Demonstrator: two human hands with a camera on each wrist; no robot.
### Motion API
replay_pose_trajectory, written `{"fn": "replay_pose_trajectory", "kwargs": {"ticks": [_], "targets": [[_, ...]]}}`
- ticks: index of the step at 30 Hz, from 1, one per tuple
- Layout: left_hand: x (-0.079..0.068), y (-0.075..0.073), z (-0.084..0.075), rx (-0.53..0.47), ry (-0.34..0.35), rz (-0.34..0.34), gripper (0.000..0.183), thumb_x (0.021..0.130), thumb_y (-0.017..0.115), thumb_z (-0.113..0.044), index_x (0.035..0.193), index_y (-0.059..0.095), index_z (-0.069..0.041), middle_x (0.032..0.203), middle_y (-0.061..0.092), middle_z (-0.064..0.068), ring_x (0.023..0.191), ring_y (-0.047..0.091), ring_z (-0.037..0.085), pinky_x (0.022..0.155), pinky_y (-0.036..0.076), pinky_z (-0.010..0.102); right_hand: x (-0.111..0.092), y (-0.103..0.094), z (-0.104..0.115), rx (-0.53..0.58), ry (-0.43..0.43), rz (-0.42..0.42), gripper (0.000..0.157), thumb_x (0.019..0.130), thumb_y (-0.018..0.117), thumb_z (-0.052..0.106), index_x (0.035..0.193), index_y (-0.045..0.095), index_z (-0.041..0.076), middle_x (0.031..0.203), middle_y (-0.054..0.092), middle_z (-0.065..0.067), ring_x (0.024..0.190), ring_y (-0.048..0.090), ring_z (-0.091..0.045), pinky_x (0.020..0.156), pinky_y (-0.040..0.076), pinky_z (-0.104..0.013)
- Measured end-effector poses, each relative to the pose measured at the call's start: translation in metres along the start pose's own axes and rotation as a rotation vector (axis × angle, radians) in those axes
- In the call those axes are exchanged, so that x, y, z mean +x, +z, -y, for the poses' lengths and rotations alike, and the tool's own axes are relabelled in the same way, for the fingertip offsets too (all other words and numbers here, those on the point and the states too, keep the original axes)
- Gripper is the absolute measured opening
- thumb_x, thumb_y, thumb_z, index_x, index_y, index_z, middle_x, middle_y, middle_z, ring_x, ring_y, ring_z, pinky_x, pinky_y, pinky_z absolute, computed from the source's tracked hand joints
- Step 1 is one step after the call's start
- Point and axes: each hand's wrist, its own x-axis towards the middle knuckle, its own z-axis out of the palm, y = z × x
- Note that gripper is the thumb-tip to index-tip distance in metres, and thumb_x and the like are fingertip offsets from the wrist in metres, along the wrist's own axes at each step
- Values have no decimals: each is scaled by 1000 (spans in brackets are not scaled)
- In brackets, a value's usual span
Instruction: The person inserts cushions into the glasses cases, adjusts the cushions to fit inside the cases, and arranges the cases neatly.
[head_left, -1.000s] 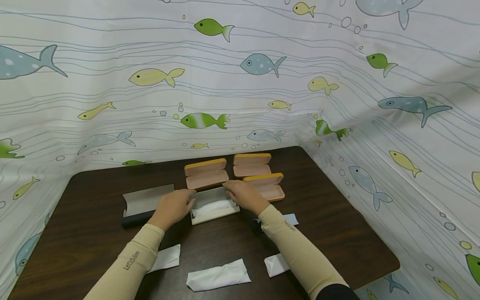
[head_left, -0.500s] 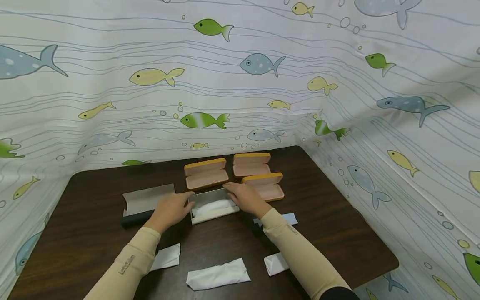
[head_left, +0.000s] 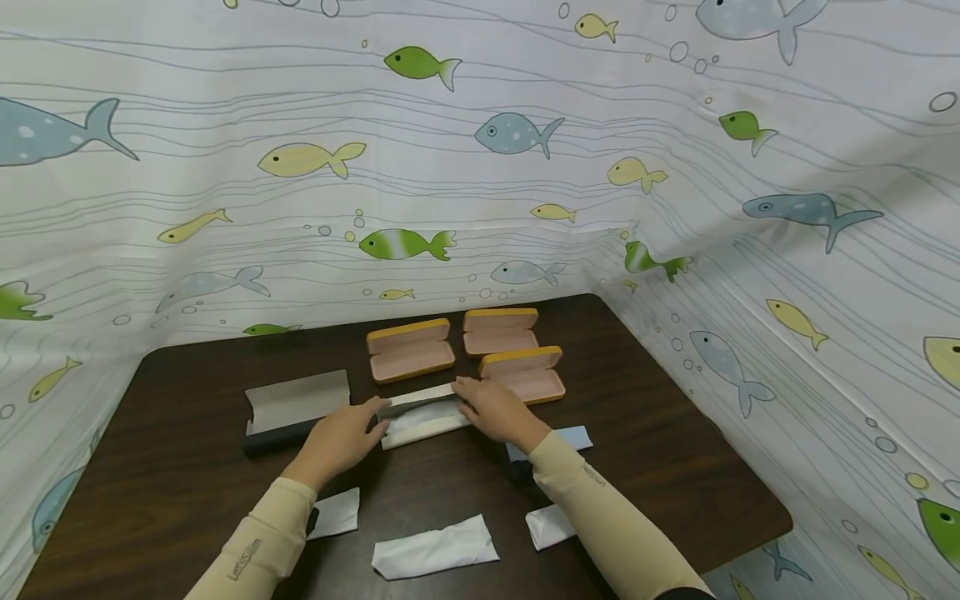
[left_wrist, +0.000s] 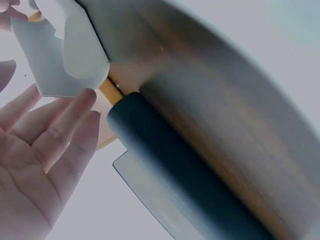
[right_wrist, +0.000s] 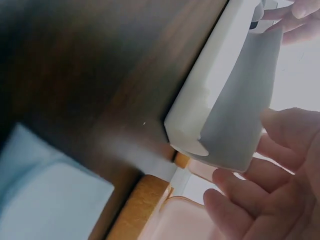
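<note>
A white eyeglasses case (head_left: 423, 433) stands between my hands, a white wrapped bundle (head_left: 420, 416) inside it. Its lid (right_wrist: 245, 105) leans forward over the tray, partway down. At the lid's left end is my left hand (head_left: 339, 443), its gently bent fingers (left_wrist: 75, 145) behind the edge and the thumb on the near side. My right hand (head_left: 504, 413) holds the right end, with the thumb against the lid's edge and the fingers behind it. A black case (head_left: 298, 402), lid up, sits just left of my left hand.
Three orange cases with pink linings, the left one (head_left: 412, 362), the far one (head_left: 501, 342) and the near one (head_left: 534, 385), lie open behind. A light blue case (head_left: 572, 438) is beside my right forearm. White bundles (head_left: 435, 547) lie along the table's (head_left: 675, 500) near side.
The white case's lid has swung forward and down towards the tray, and both hands have followed it slightly. The other cases and bundles stay put.
</note>
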Motion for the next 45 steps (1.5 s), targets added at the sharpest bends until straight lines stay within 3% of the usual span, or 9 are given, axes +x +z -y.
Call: {"fn": "replay_pose_trajectory", "kwargs": {"ticks": [4,8,12,15,24,35,41,45], "targets": [[-9,6,-2,23,47,-46,34,99,67,-21,130,67,-7,138,60,22,95,71,36,82,55,53,-9,0,9,-82,4,51,50,104,61,32,147,53,8,152,49,-11,134,54,-26,103,48,-39],[-14,12,-3,54,86,-64,29,97,70,-21,123,72,-9,136,62,21,87,72,32,74,57,46,-19,-1,19,-124,11,102,50,101,65,33,144,57,7,153,48,-13,131,57,-25,95,53,-36],[-20,18,-8,70,86,7,32,95,73,-23,123,73,-8,143,54,25,93,72,32,72,57,44,-27,2,24,-118,42,205,59,101,64,37,149,50,7,161,36,-12,138,49,-23,93,53,-35],[-24,20,-10,62,78,58,37,93,75,-23,125,71,-6,150,45,28,104,69,36,77,57,48,-30,4,25,-102,57,253,65,101,63,40,154,43,8,165,27,-11,146,37,-21,97,51,-34],[-24,21,-7,43,77,106,43,94,73,-26,132,67,-5,155,38,28,119,63,40,89,53,52,-33,8,22,-74,53,240,66,101,63,39,155,41,8,166,24,-10,148,35,-20,101,49,-35],[-24,8,-2,-14,77,157,43,97,70,-26,135,64,-5,157,37,25,126,58,41,96,50,55,-34,2,20,-33,35,218,62,102,62,36,153,45,6,165,28,-12,143,43,-23,101,49,-36],[-26,3,-3,18,44,152,40,98,69,-28,131,67,-7,155,44,20,125,59,39,94,50,56,-35,0,22,-32,4,179,57,102,63,34,149,49,4,162,35,-13,145,40,-23,106,46,-36],[-27,0,-7,51,39,152,40,97,70,-30,130,68,-7,142,57,19,122,61,38,94,50,56,-37,-1,23,-56,-18,160,56,102,63,34,147,51,3,158,41,-12,145,41,-24,107,45,-36]]}}
